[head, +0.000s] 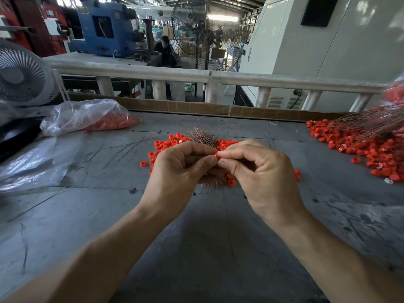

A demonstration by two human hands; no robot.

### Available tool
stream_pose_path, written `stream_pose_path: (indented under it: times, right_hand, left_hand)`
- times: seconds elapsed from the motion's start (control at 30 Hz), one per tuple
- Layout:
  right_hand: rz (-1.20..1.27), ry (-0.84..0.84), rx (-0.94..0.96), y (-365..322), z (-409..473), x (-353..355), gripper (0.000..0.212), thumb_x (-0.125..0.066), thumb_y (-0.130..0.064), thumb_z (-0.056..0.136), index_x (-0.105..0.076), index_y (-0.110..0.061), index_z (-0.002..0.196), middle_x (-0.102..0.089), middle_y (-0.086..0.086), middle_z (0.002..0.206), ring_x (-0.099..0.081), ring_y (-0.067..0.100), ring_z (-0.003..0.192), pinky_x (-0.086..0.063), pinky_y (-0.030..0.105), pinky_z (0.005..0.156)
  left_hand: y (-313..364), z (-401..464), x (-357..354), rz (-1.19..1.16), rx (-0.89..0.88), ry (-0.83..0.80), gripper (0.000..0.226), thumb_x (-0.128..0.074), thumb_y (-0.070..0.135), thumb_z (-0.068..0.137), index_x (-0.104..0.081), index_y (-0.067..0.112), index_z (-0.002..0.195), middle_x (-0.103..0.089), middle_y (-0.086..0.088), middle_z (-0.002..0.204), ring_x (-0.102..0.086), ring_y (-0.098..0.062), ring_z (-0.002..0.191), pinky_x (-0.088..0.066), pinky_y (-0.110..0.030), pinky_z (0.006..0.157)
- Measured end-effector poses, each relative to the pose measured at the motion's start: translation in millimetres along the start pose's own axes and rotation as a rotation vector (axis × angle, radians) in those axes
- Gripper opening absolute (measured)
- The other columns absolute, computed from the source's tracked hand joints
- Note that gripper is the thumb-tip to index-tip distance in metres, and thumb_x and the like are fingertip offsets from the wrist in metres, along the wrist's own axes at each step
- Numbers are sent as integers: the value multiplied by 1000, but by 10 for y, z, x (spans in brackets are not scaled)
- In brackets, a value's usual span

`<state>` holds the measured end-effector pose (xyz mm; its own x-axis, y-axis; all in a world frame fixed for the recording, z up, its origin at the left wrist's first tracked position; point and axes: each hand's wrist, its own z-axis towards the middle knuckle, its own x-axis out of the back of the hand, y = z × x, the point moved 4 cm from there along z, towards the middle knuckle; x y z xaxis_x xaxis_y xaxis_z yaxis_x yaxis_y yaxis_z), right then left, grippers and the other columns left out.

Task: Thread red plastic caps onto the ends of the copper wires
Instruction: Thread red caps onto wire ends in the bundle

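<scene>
Between both hands (215,169), fingertips pinch one red cap (216,155) above the table.

I work at a big grey table (218,248) with scratches and dark marks on it. A pile of red caps (172,142) lies in the middle, with a bunch of copper wires (200,135) on top of it. On my right lies a bigger heap of red caps (354,143) with long copper wires (367,121) across it. On my left lies a clear plastic bag of red caps (87,117), and an empty-looking plastic sheet (32,162) sits nearer me.
</scene>
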<state>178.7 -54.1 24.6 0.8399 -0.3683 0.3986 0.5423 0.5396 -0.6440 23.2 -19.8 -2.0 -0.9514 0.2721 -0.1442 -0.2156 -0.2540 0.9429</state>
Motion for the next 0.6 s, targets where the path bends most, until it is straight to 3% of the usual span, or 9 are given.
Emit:
stream_pose_path:
  times: [0.17,0.3,0.5,0.6]
  right_hand:
    - [16,-10,-23,12,-7,-17,14,-81,-5,83,-82,-14,94,-74,-7,94,-68,5,94,-53,18,85]
    - [-100,8,57,-24,-11,-30,16,-81,-8,84,-81,-15,98,-70,-5,96,-65,5,93,-48,12,83]
    - [-321,36,111,-75,-55,-97,18,-81,-13,83,-76,-15,100,-66,-5,100,-64,16,95,-54,39,81]
    - [-394,45,133,-88,-61,-118,15,-79,-10,82,-76,-15,95,-67,-4,98,-64,19,96,-54,42,80]
  left_hand:
    - [7,-18,2,16,4,6,20,-70,17,83,-73,7,101,-78,-12,86,-77,-25,82,-61,-27,72]
    - [-14,-27,6,-108,130,0,26,-71,20,81,-73,4,101,-76,-15,89,-75,-23,82,-60,-27,69]
    - [-86,-44,-54,-382,349,-39,27,-67,16,86,-69,1,107,-70,-15,87,-67,-21,78,-62,-30,74]
    - [-97,-55,-72,-421,406,-68,22,-64,14,89,-67,3,107,-70,-12,86,-67,-19,77,-61,-30,75]
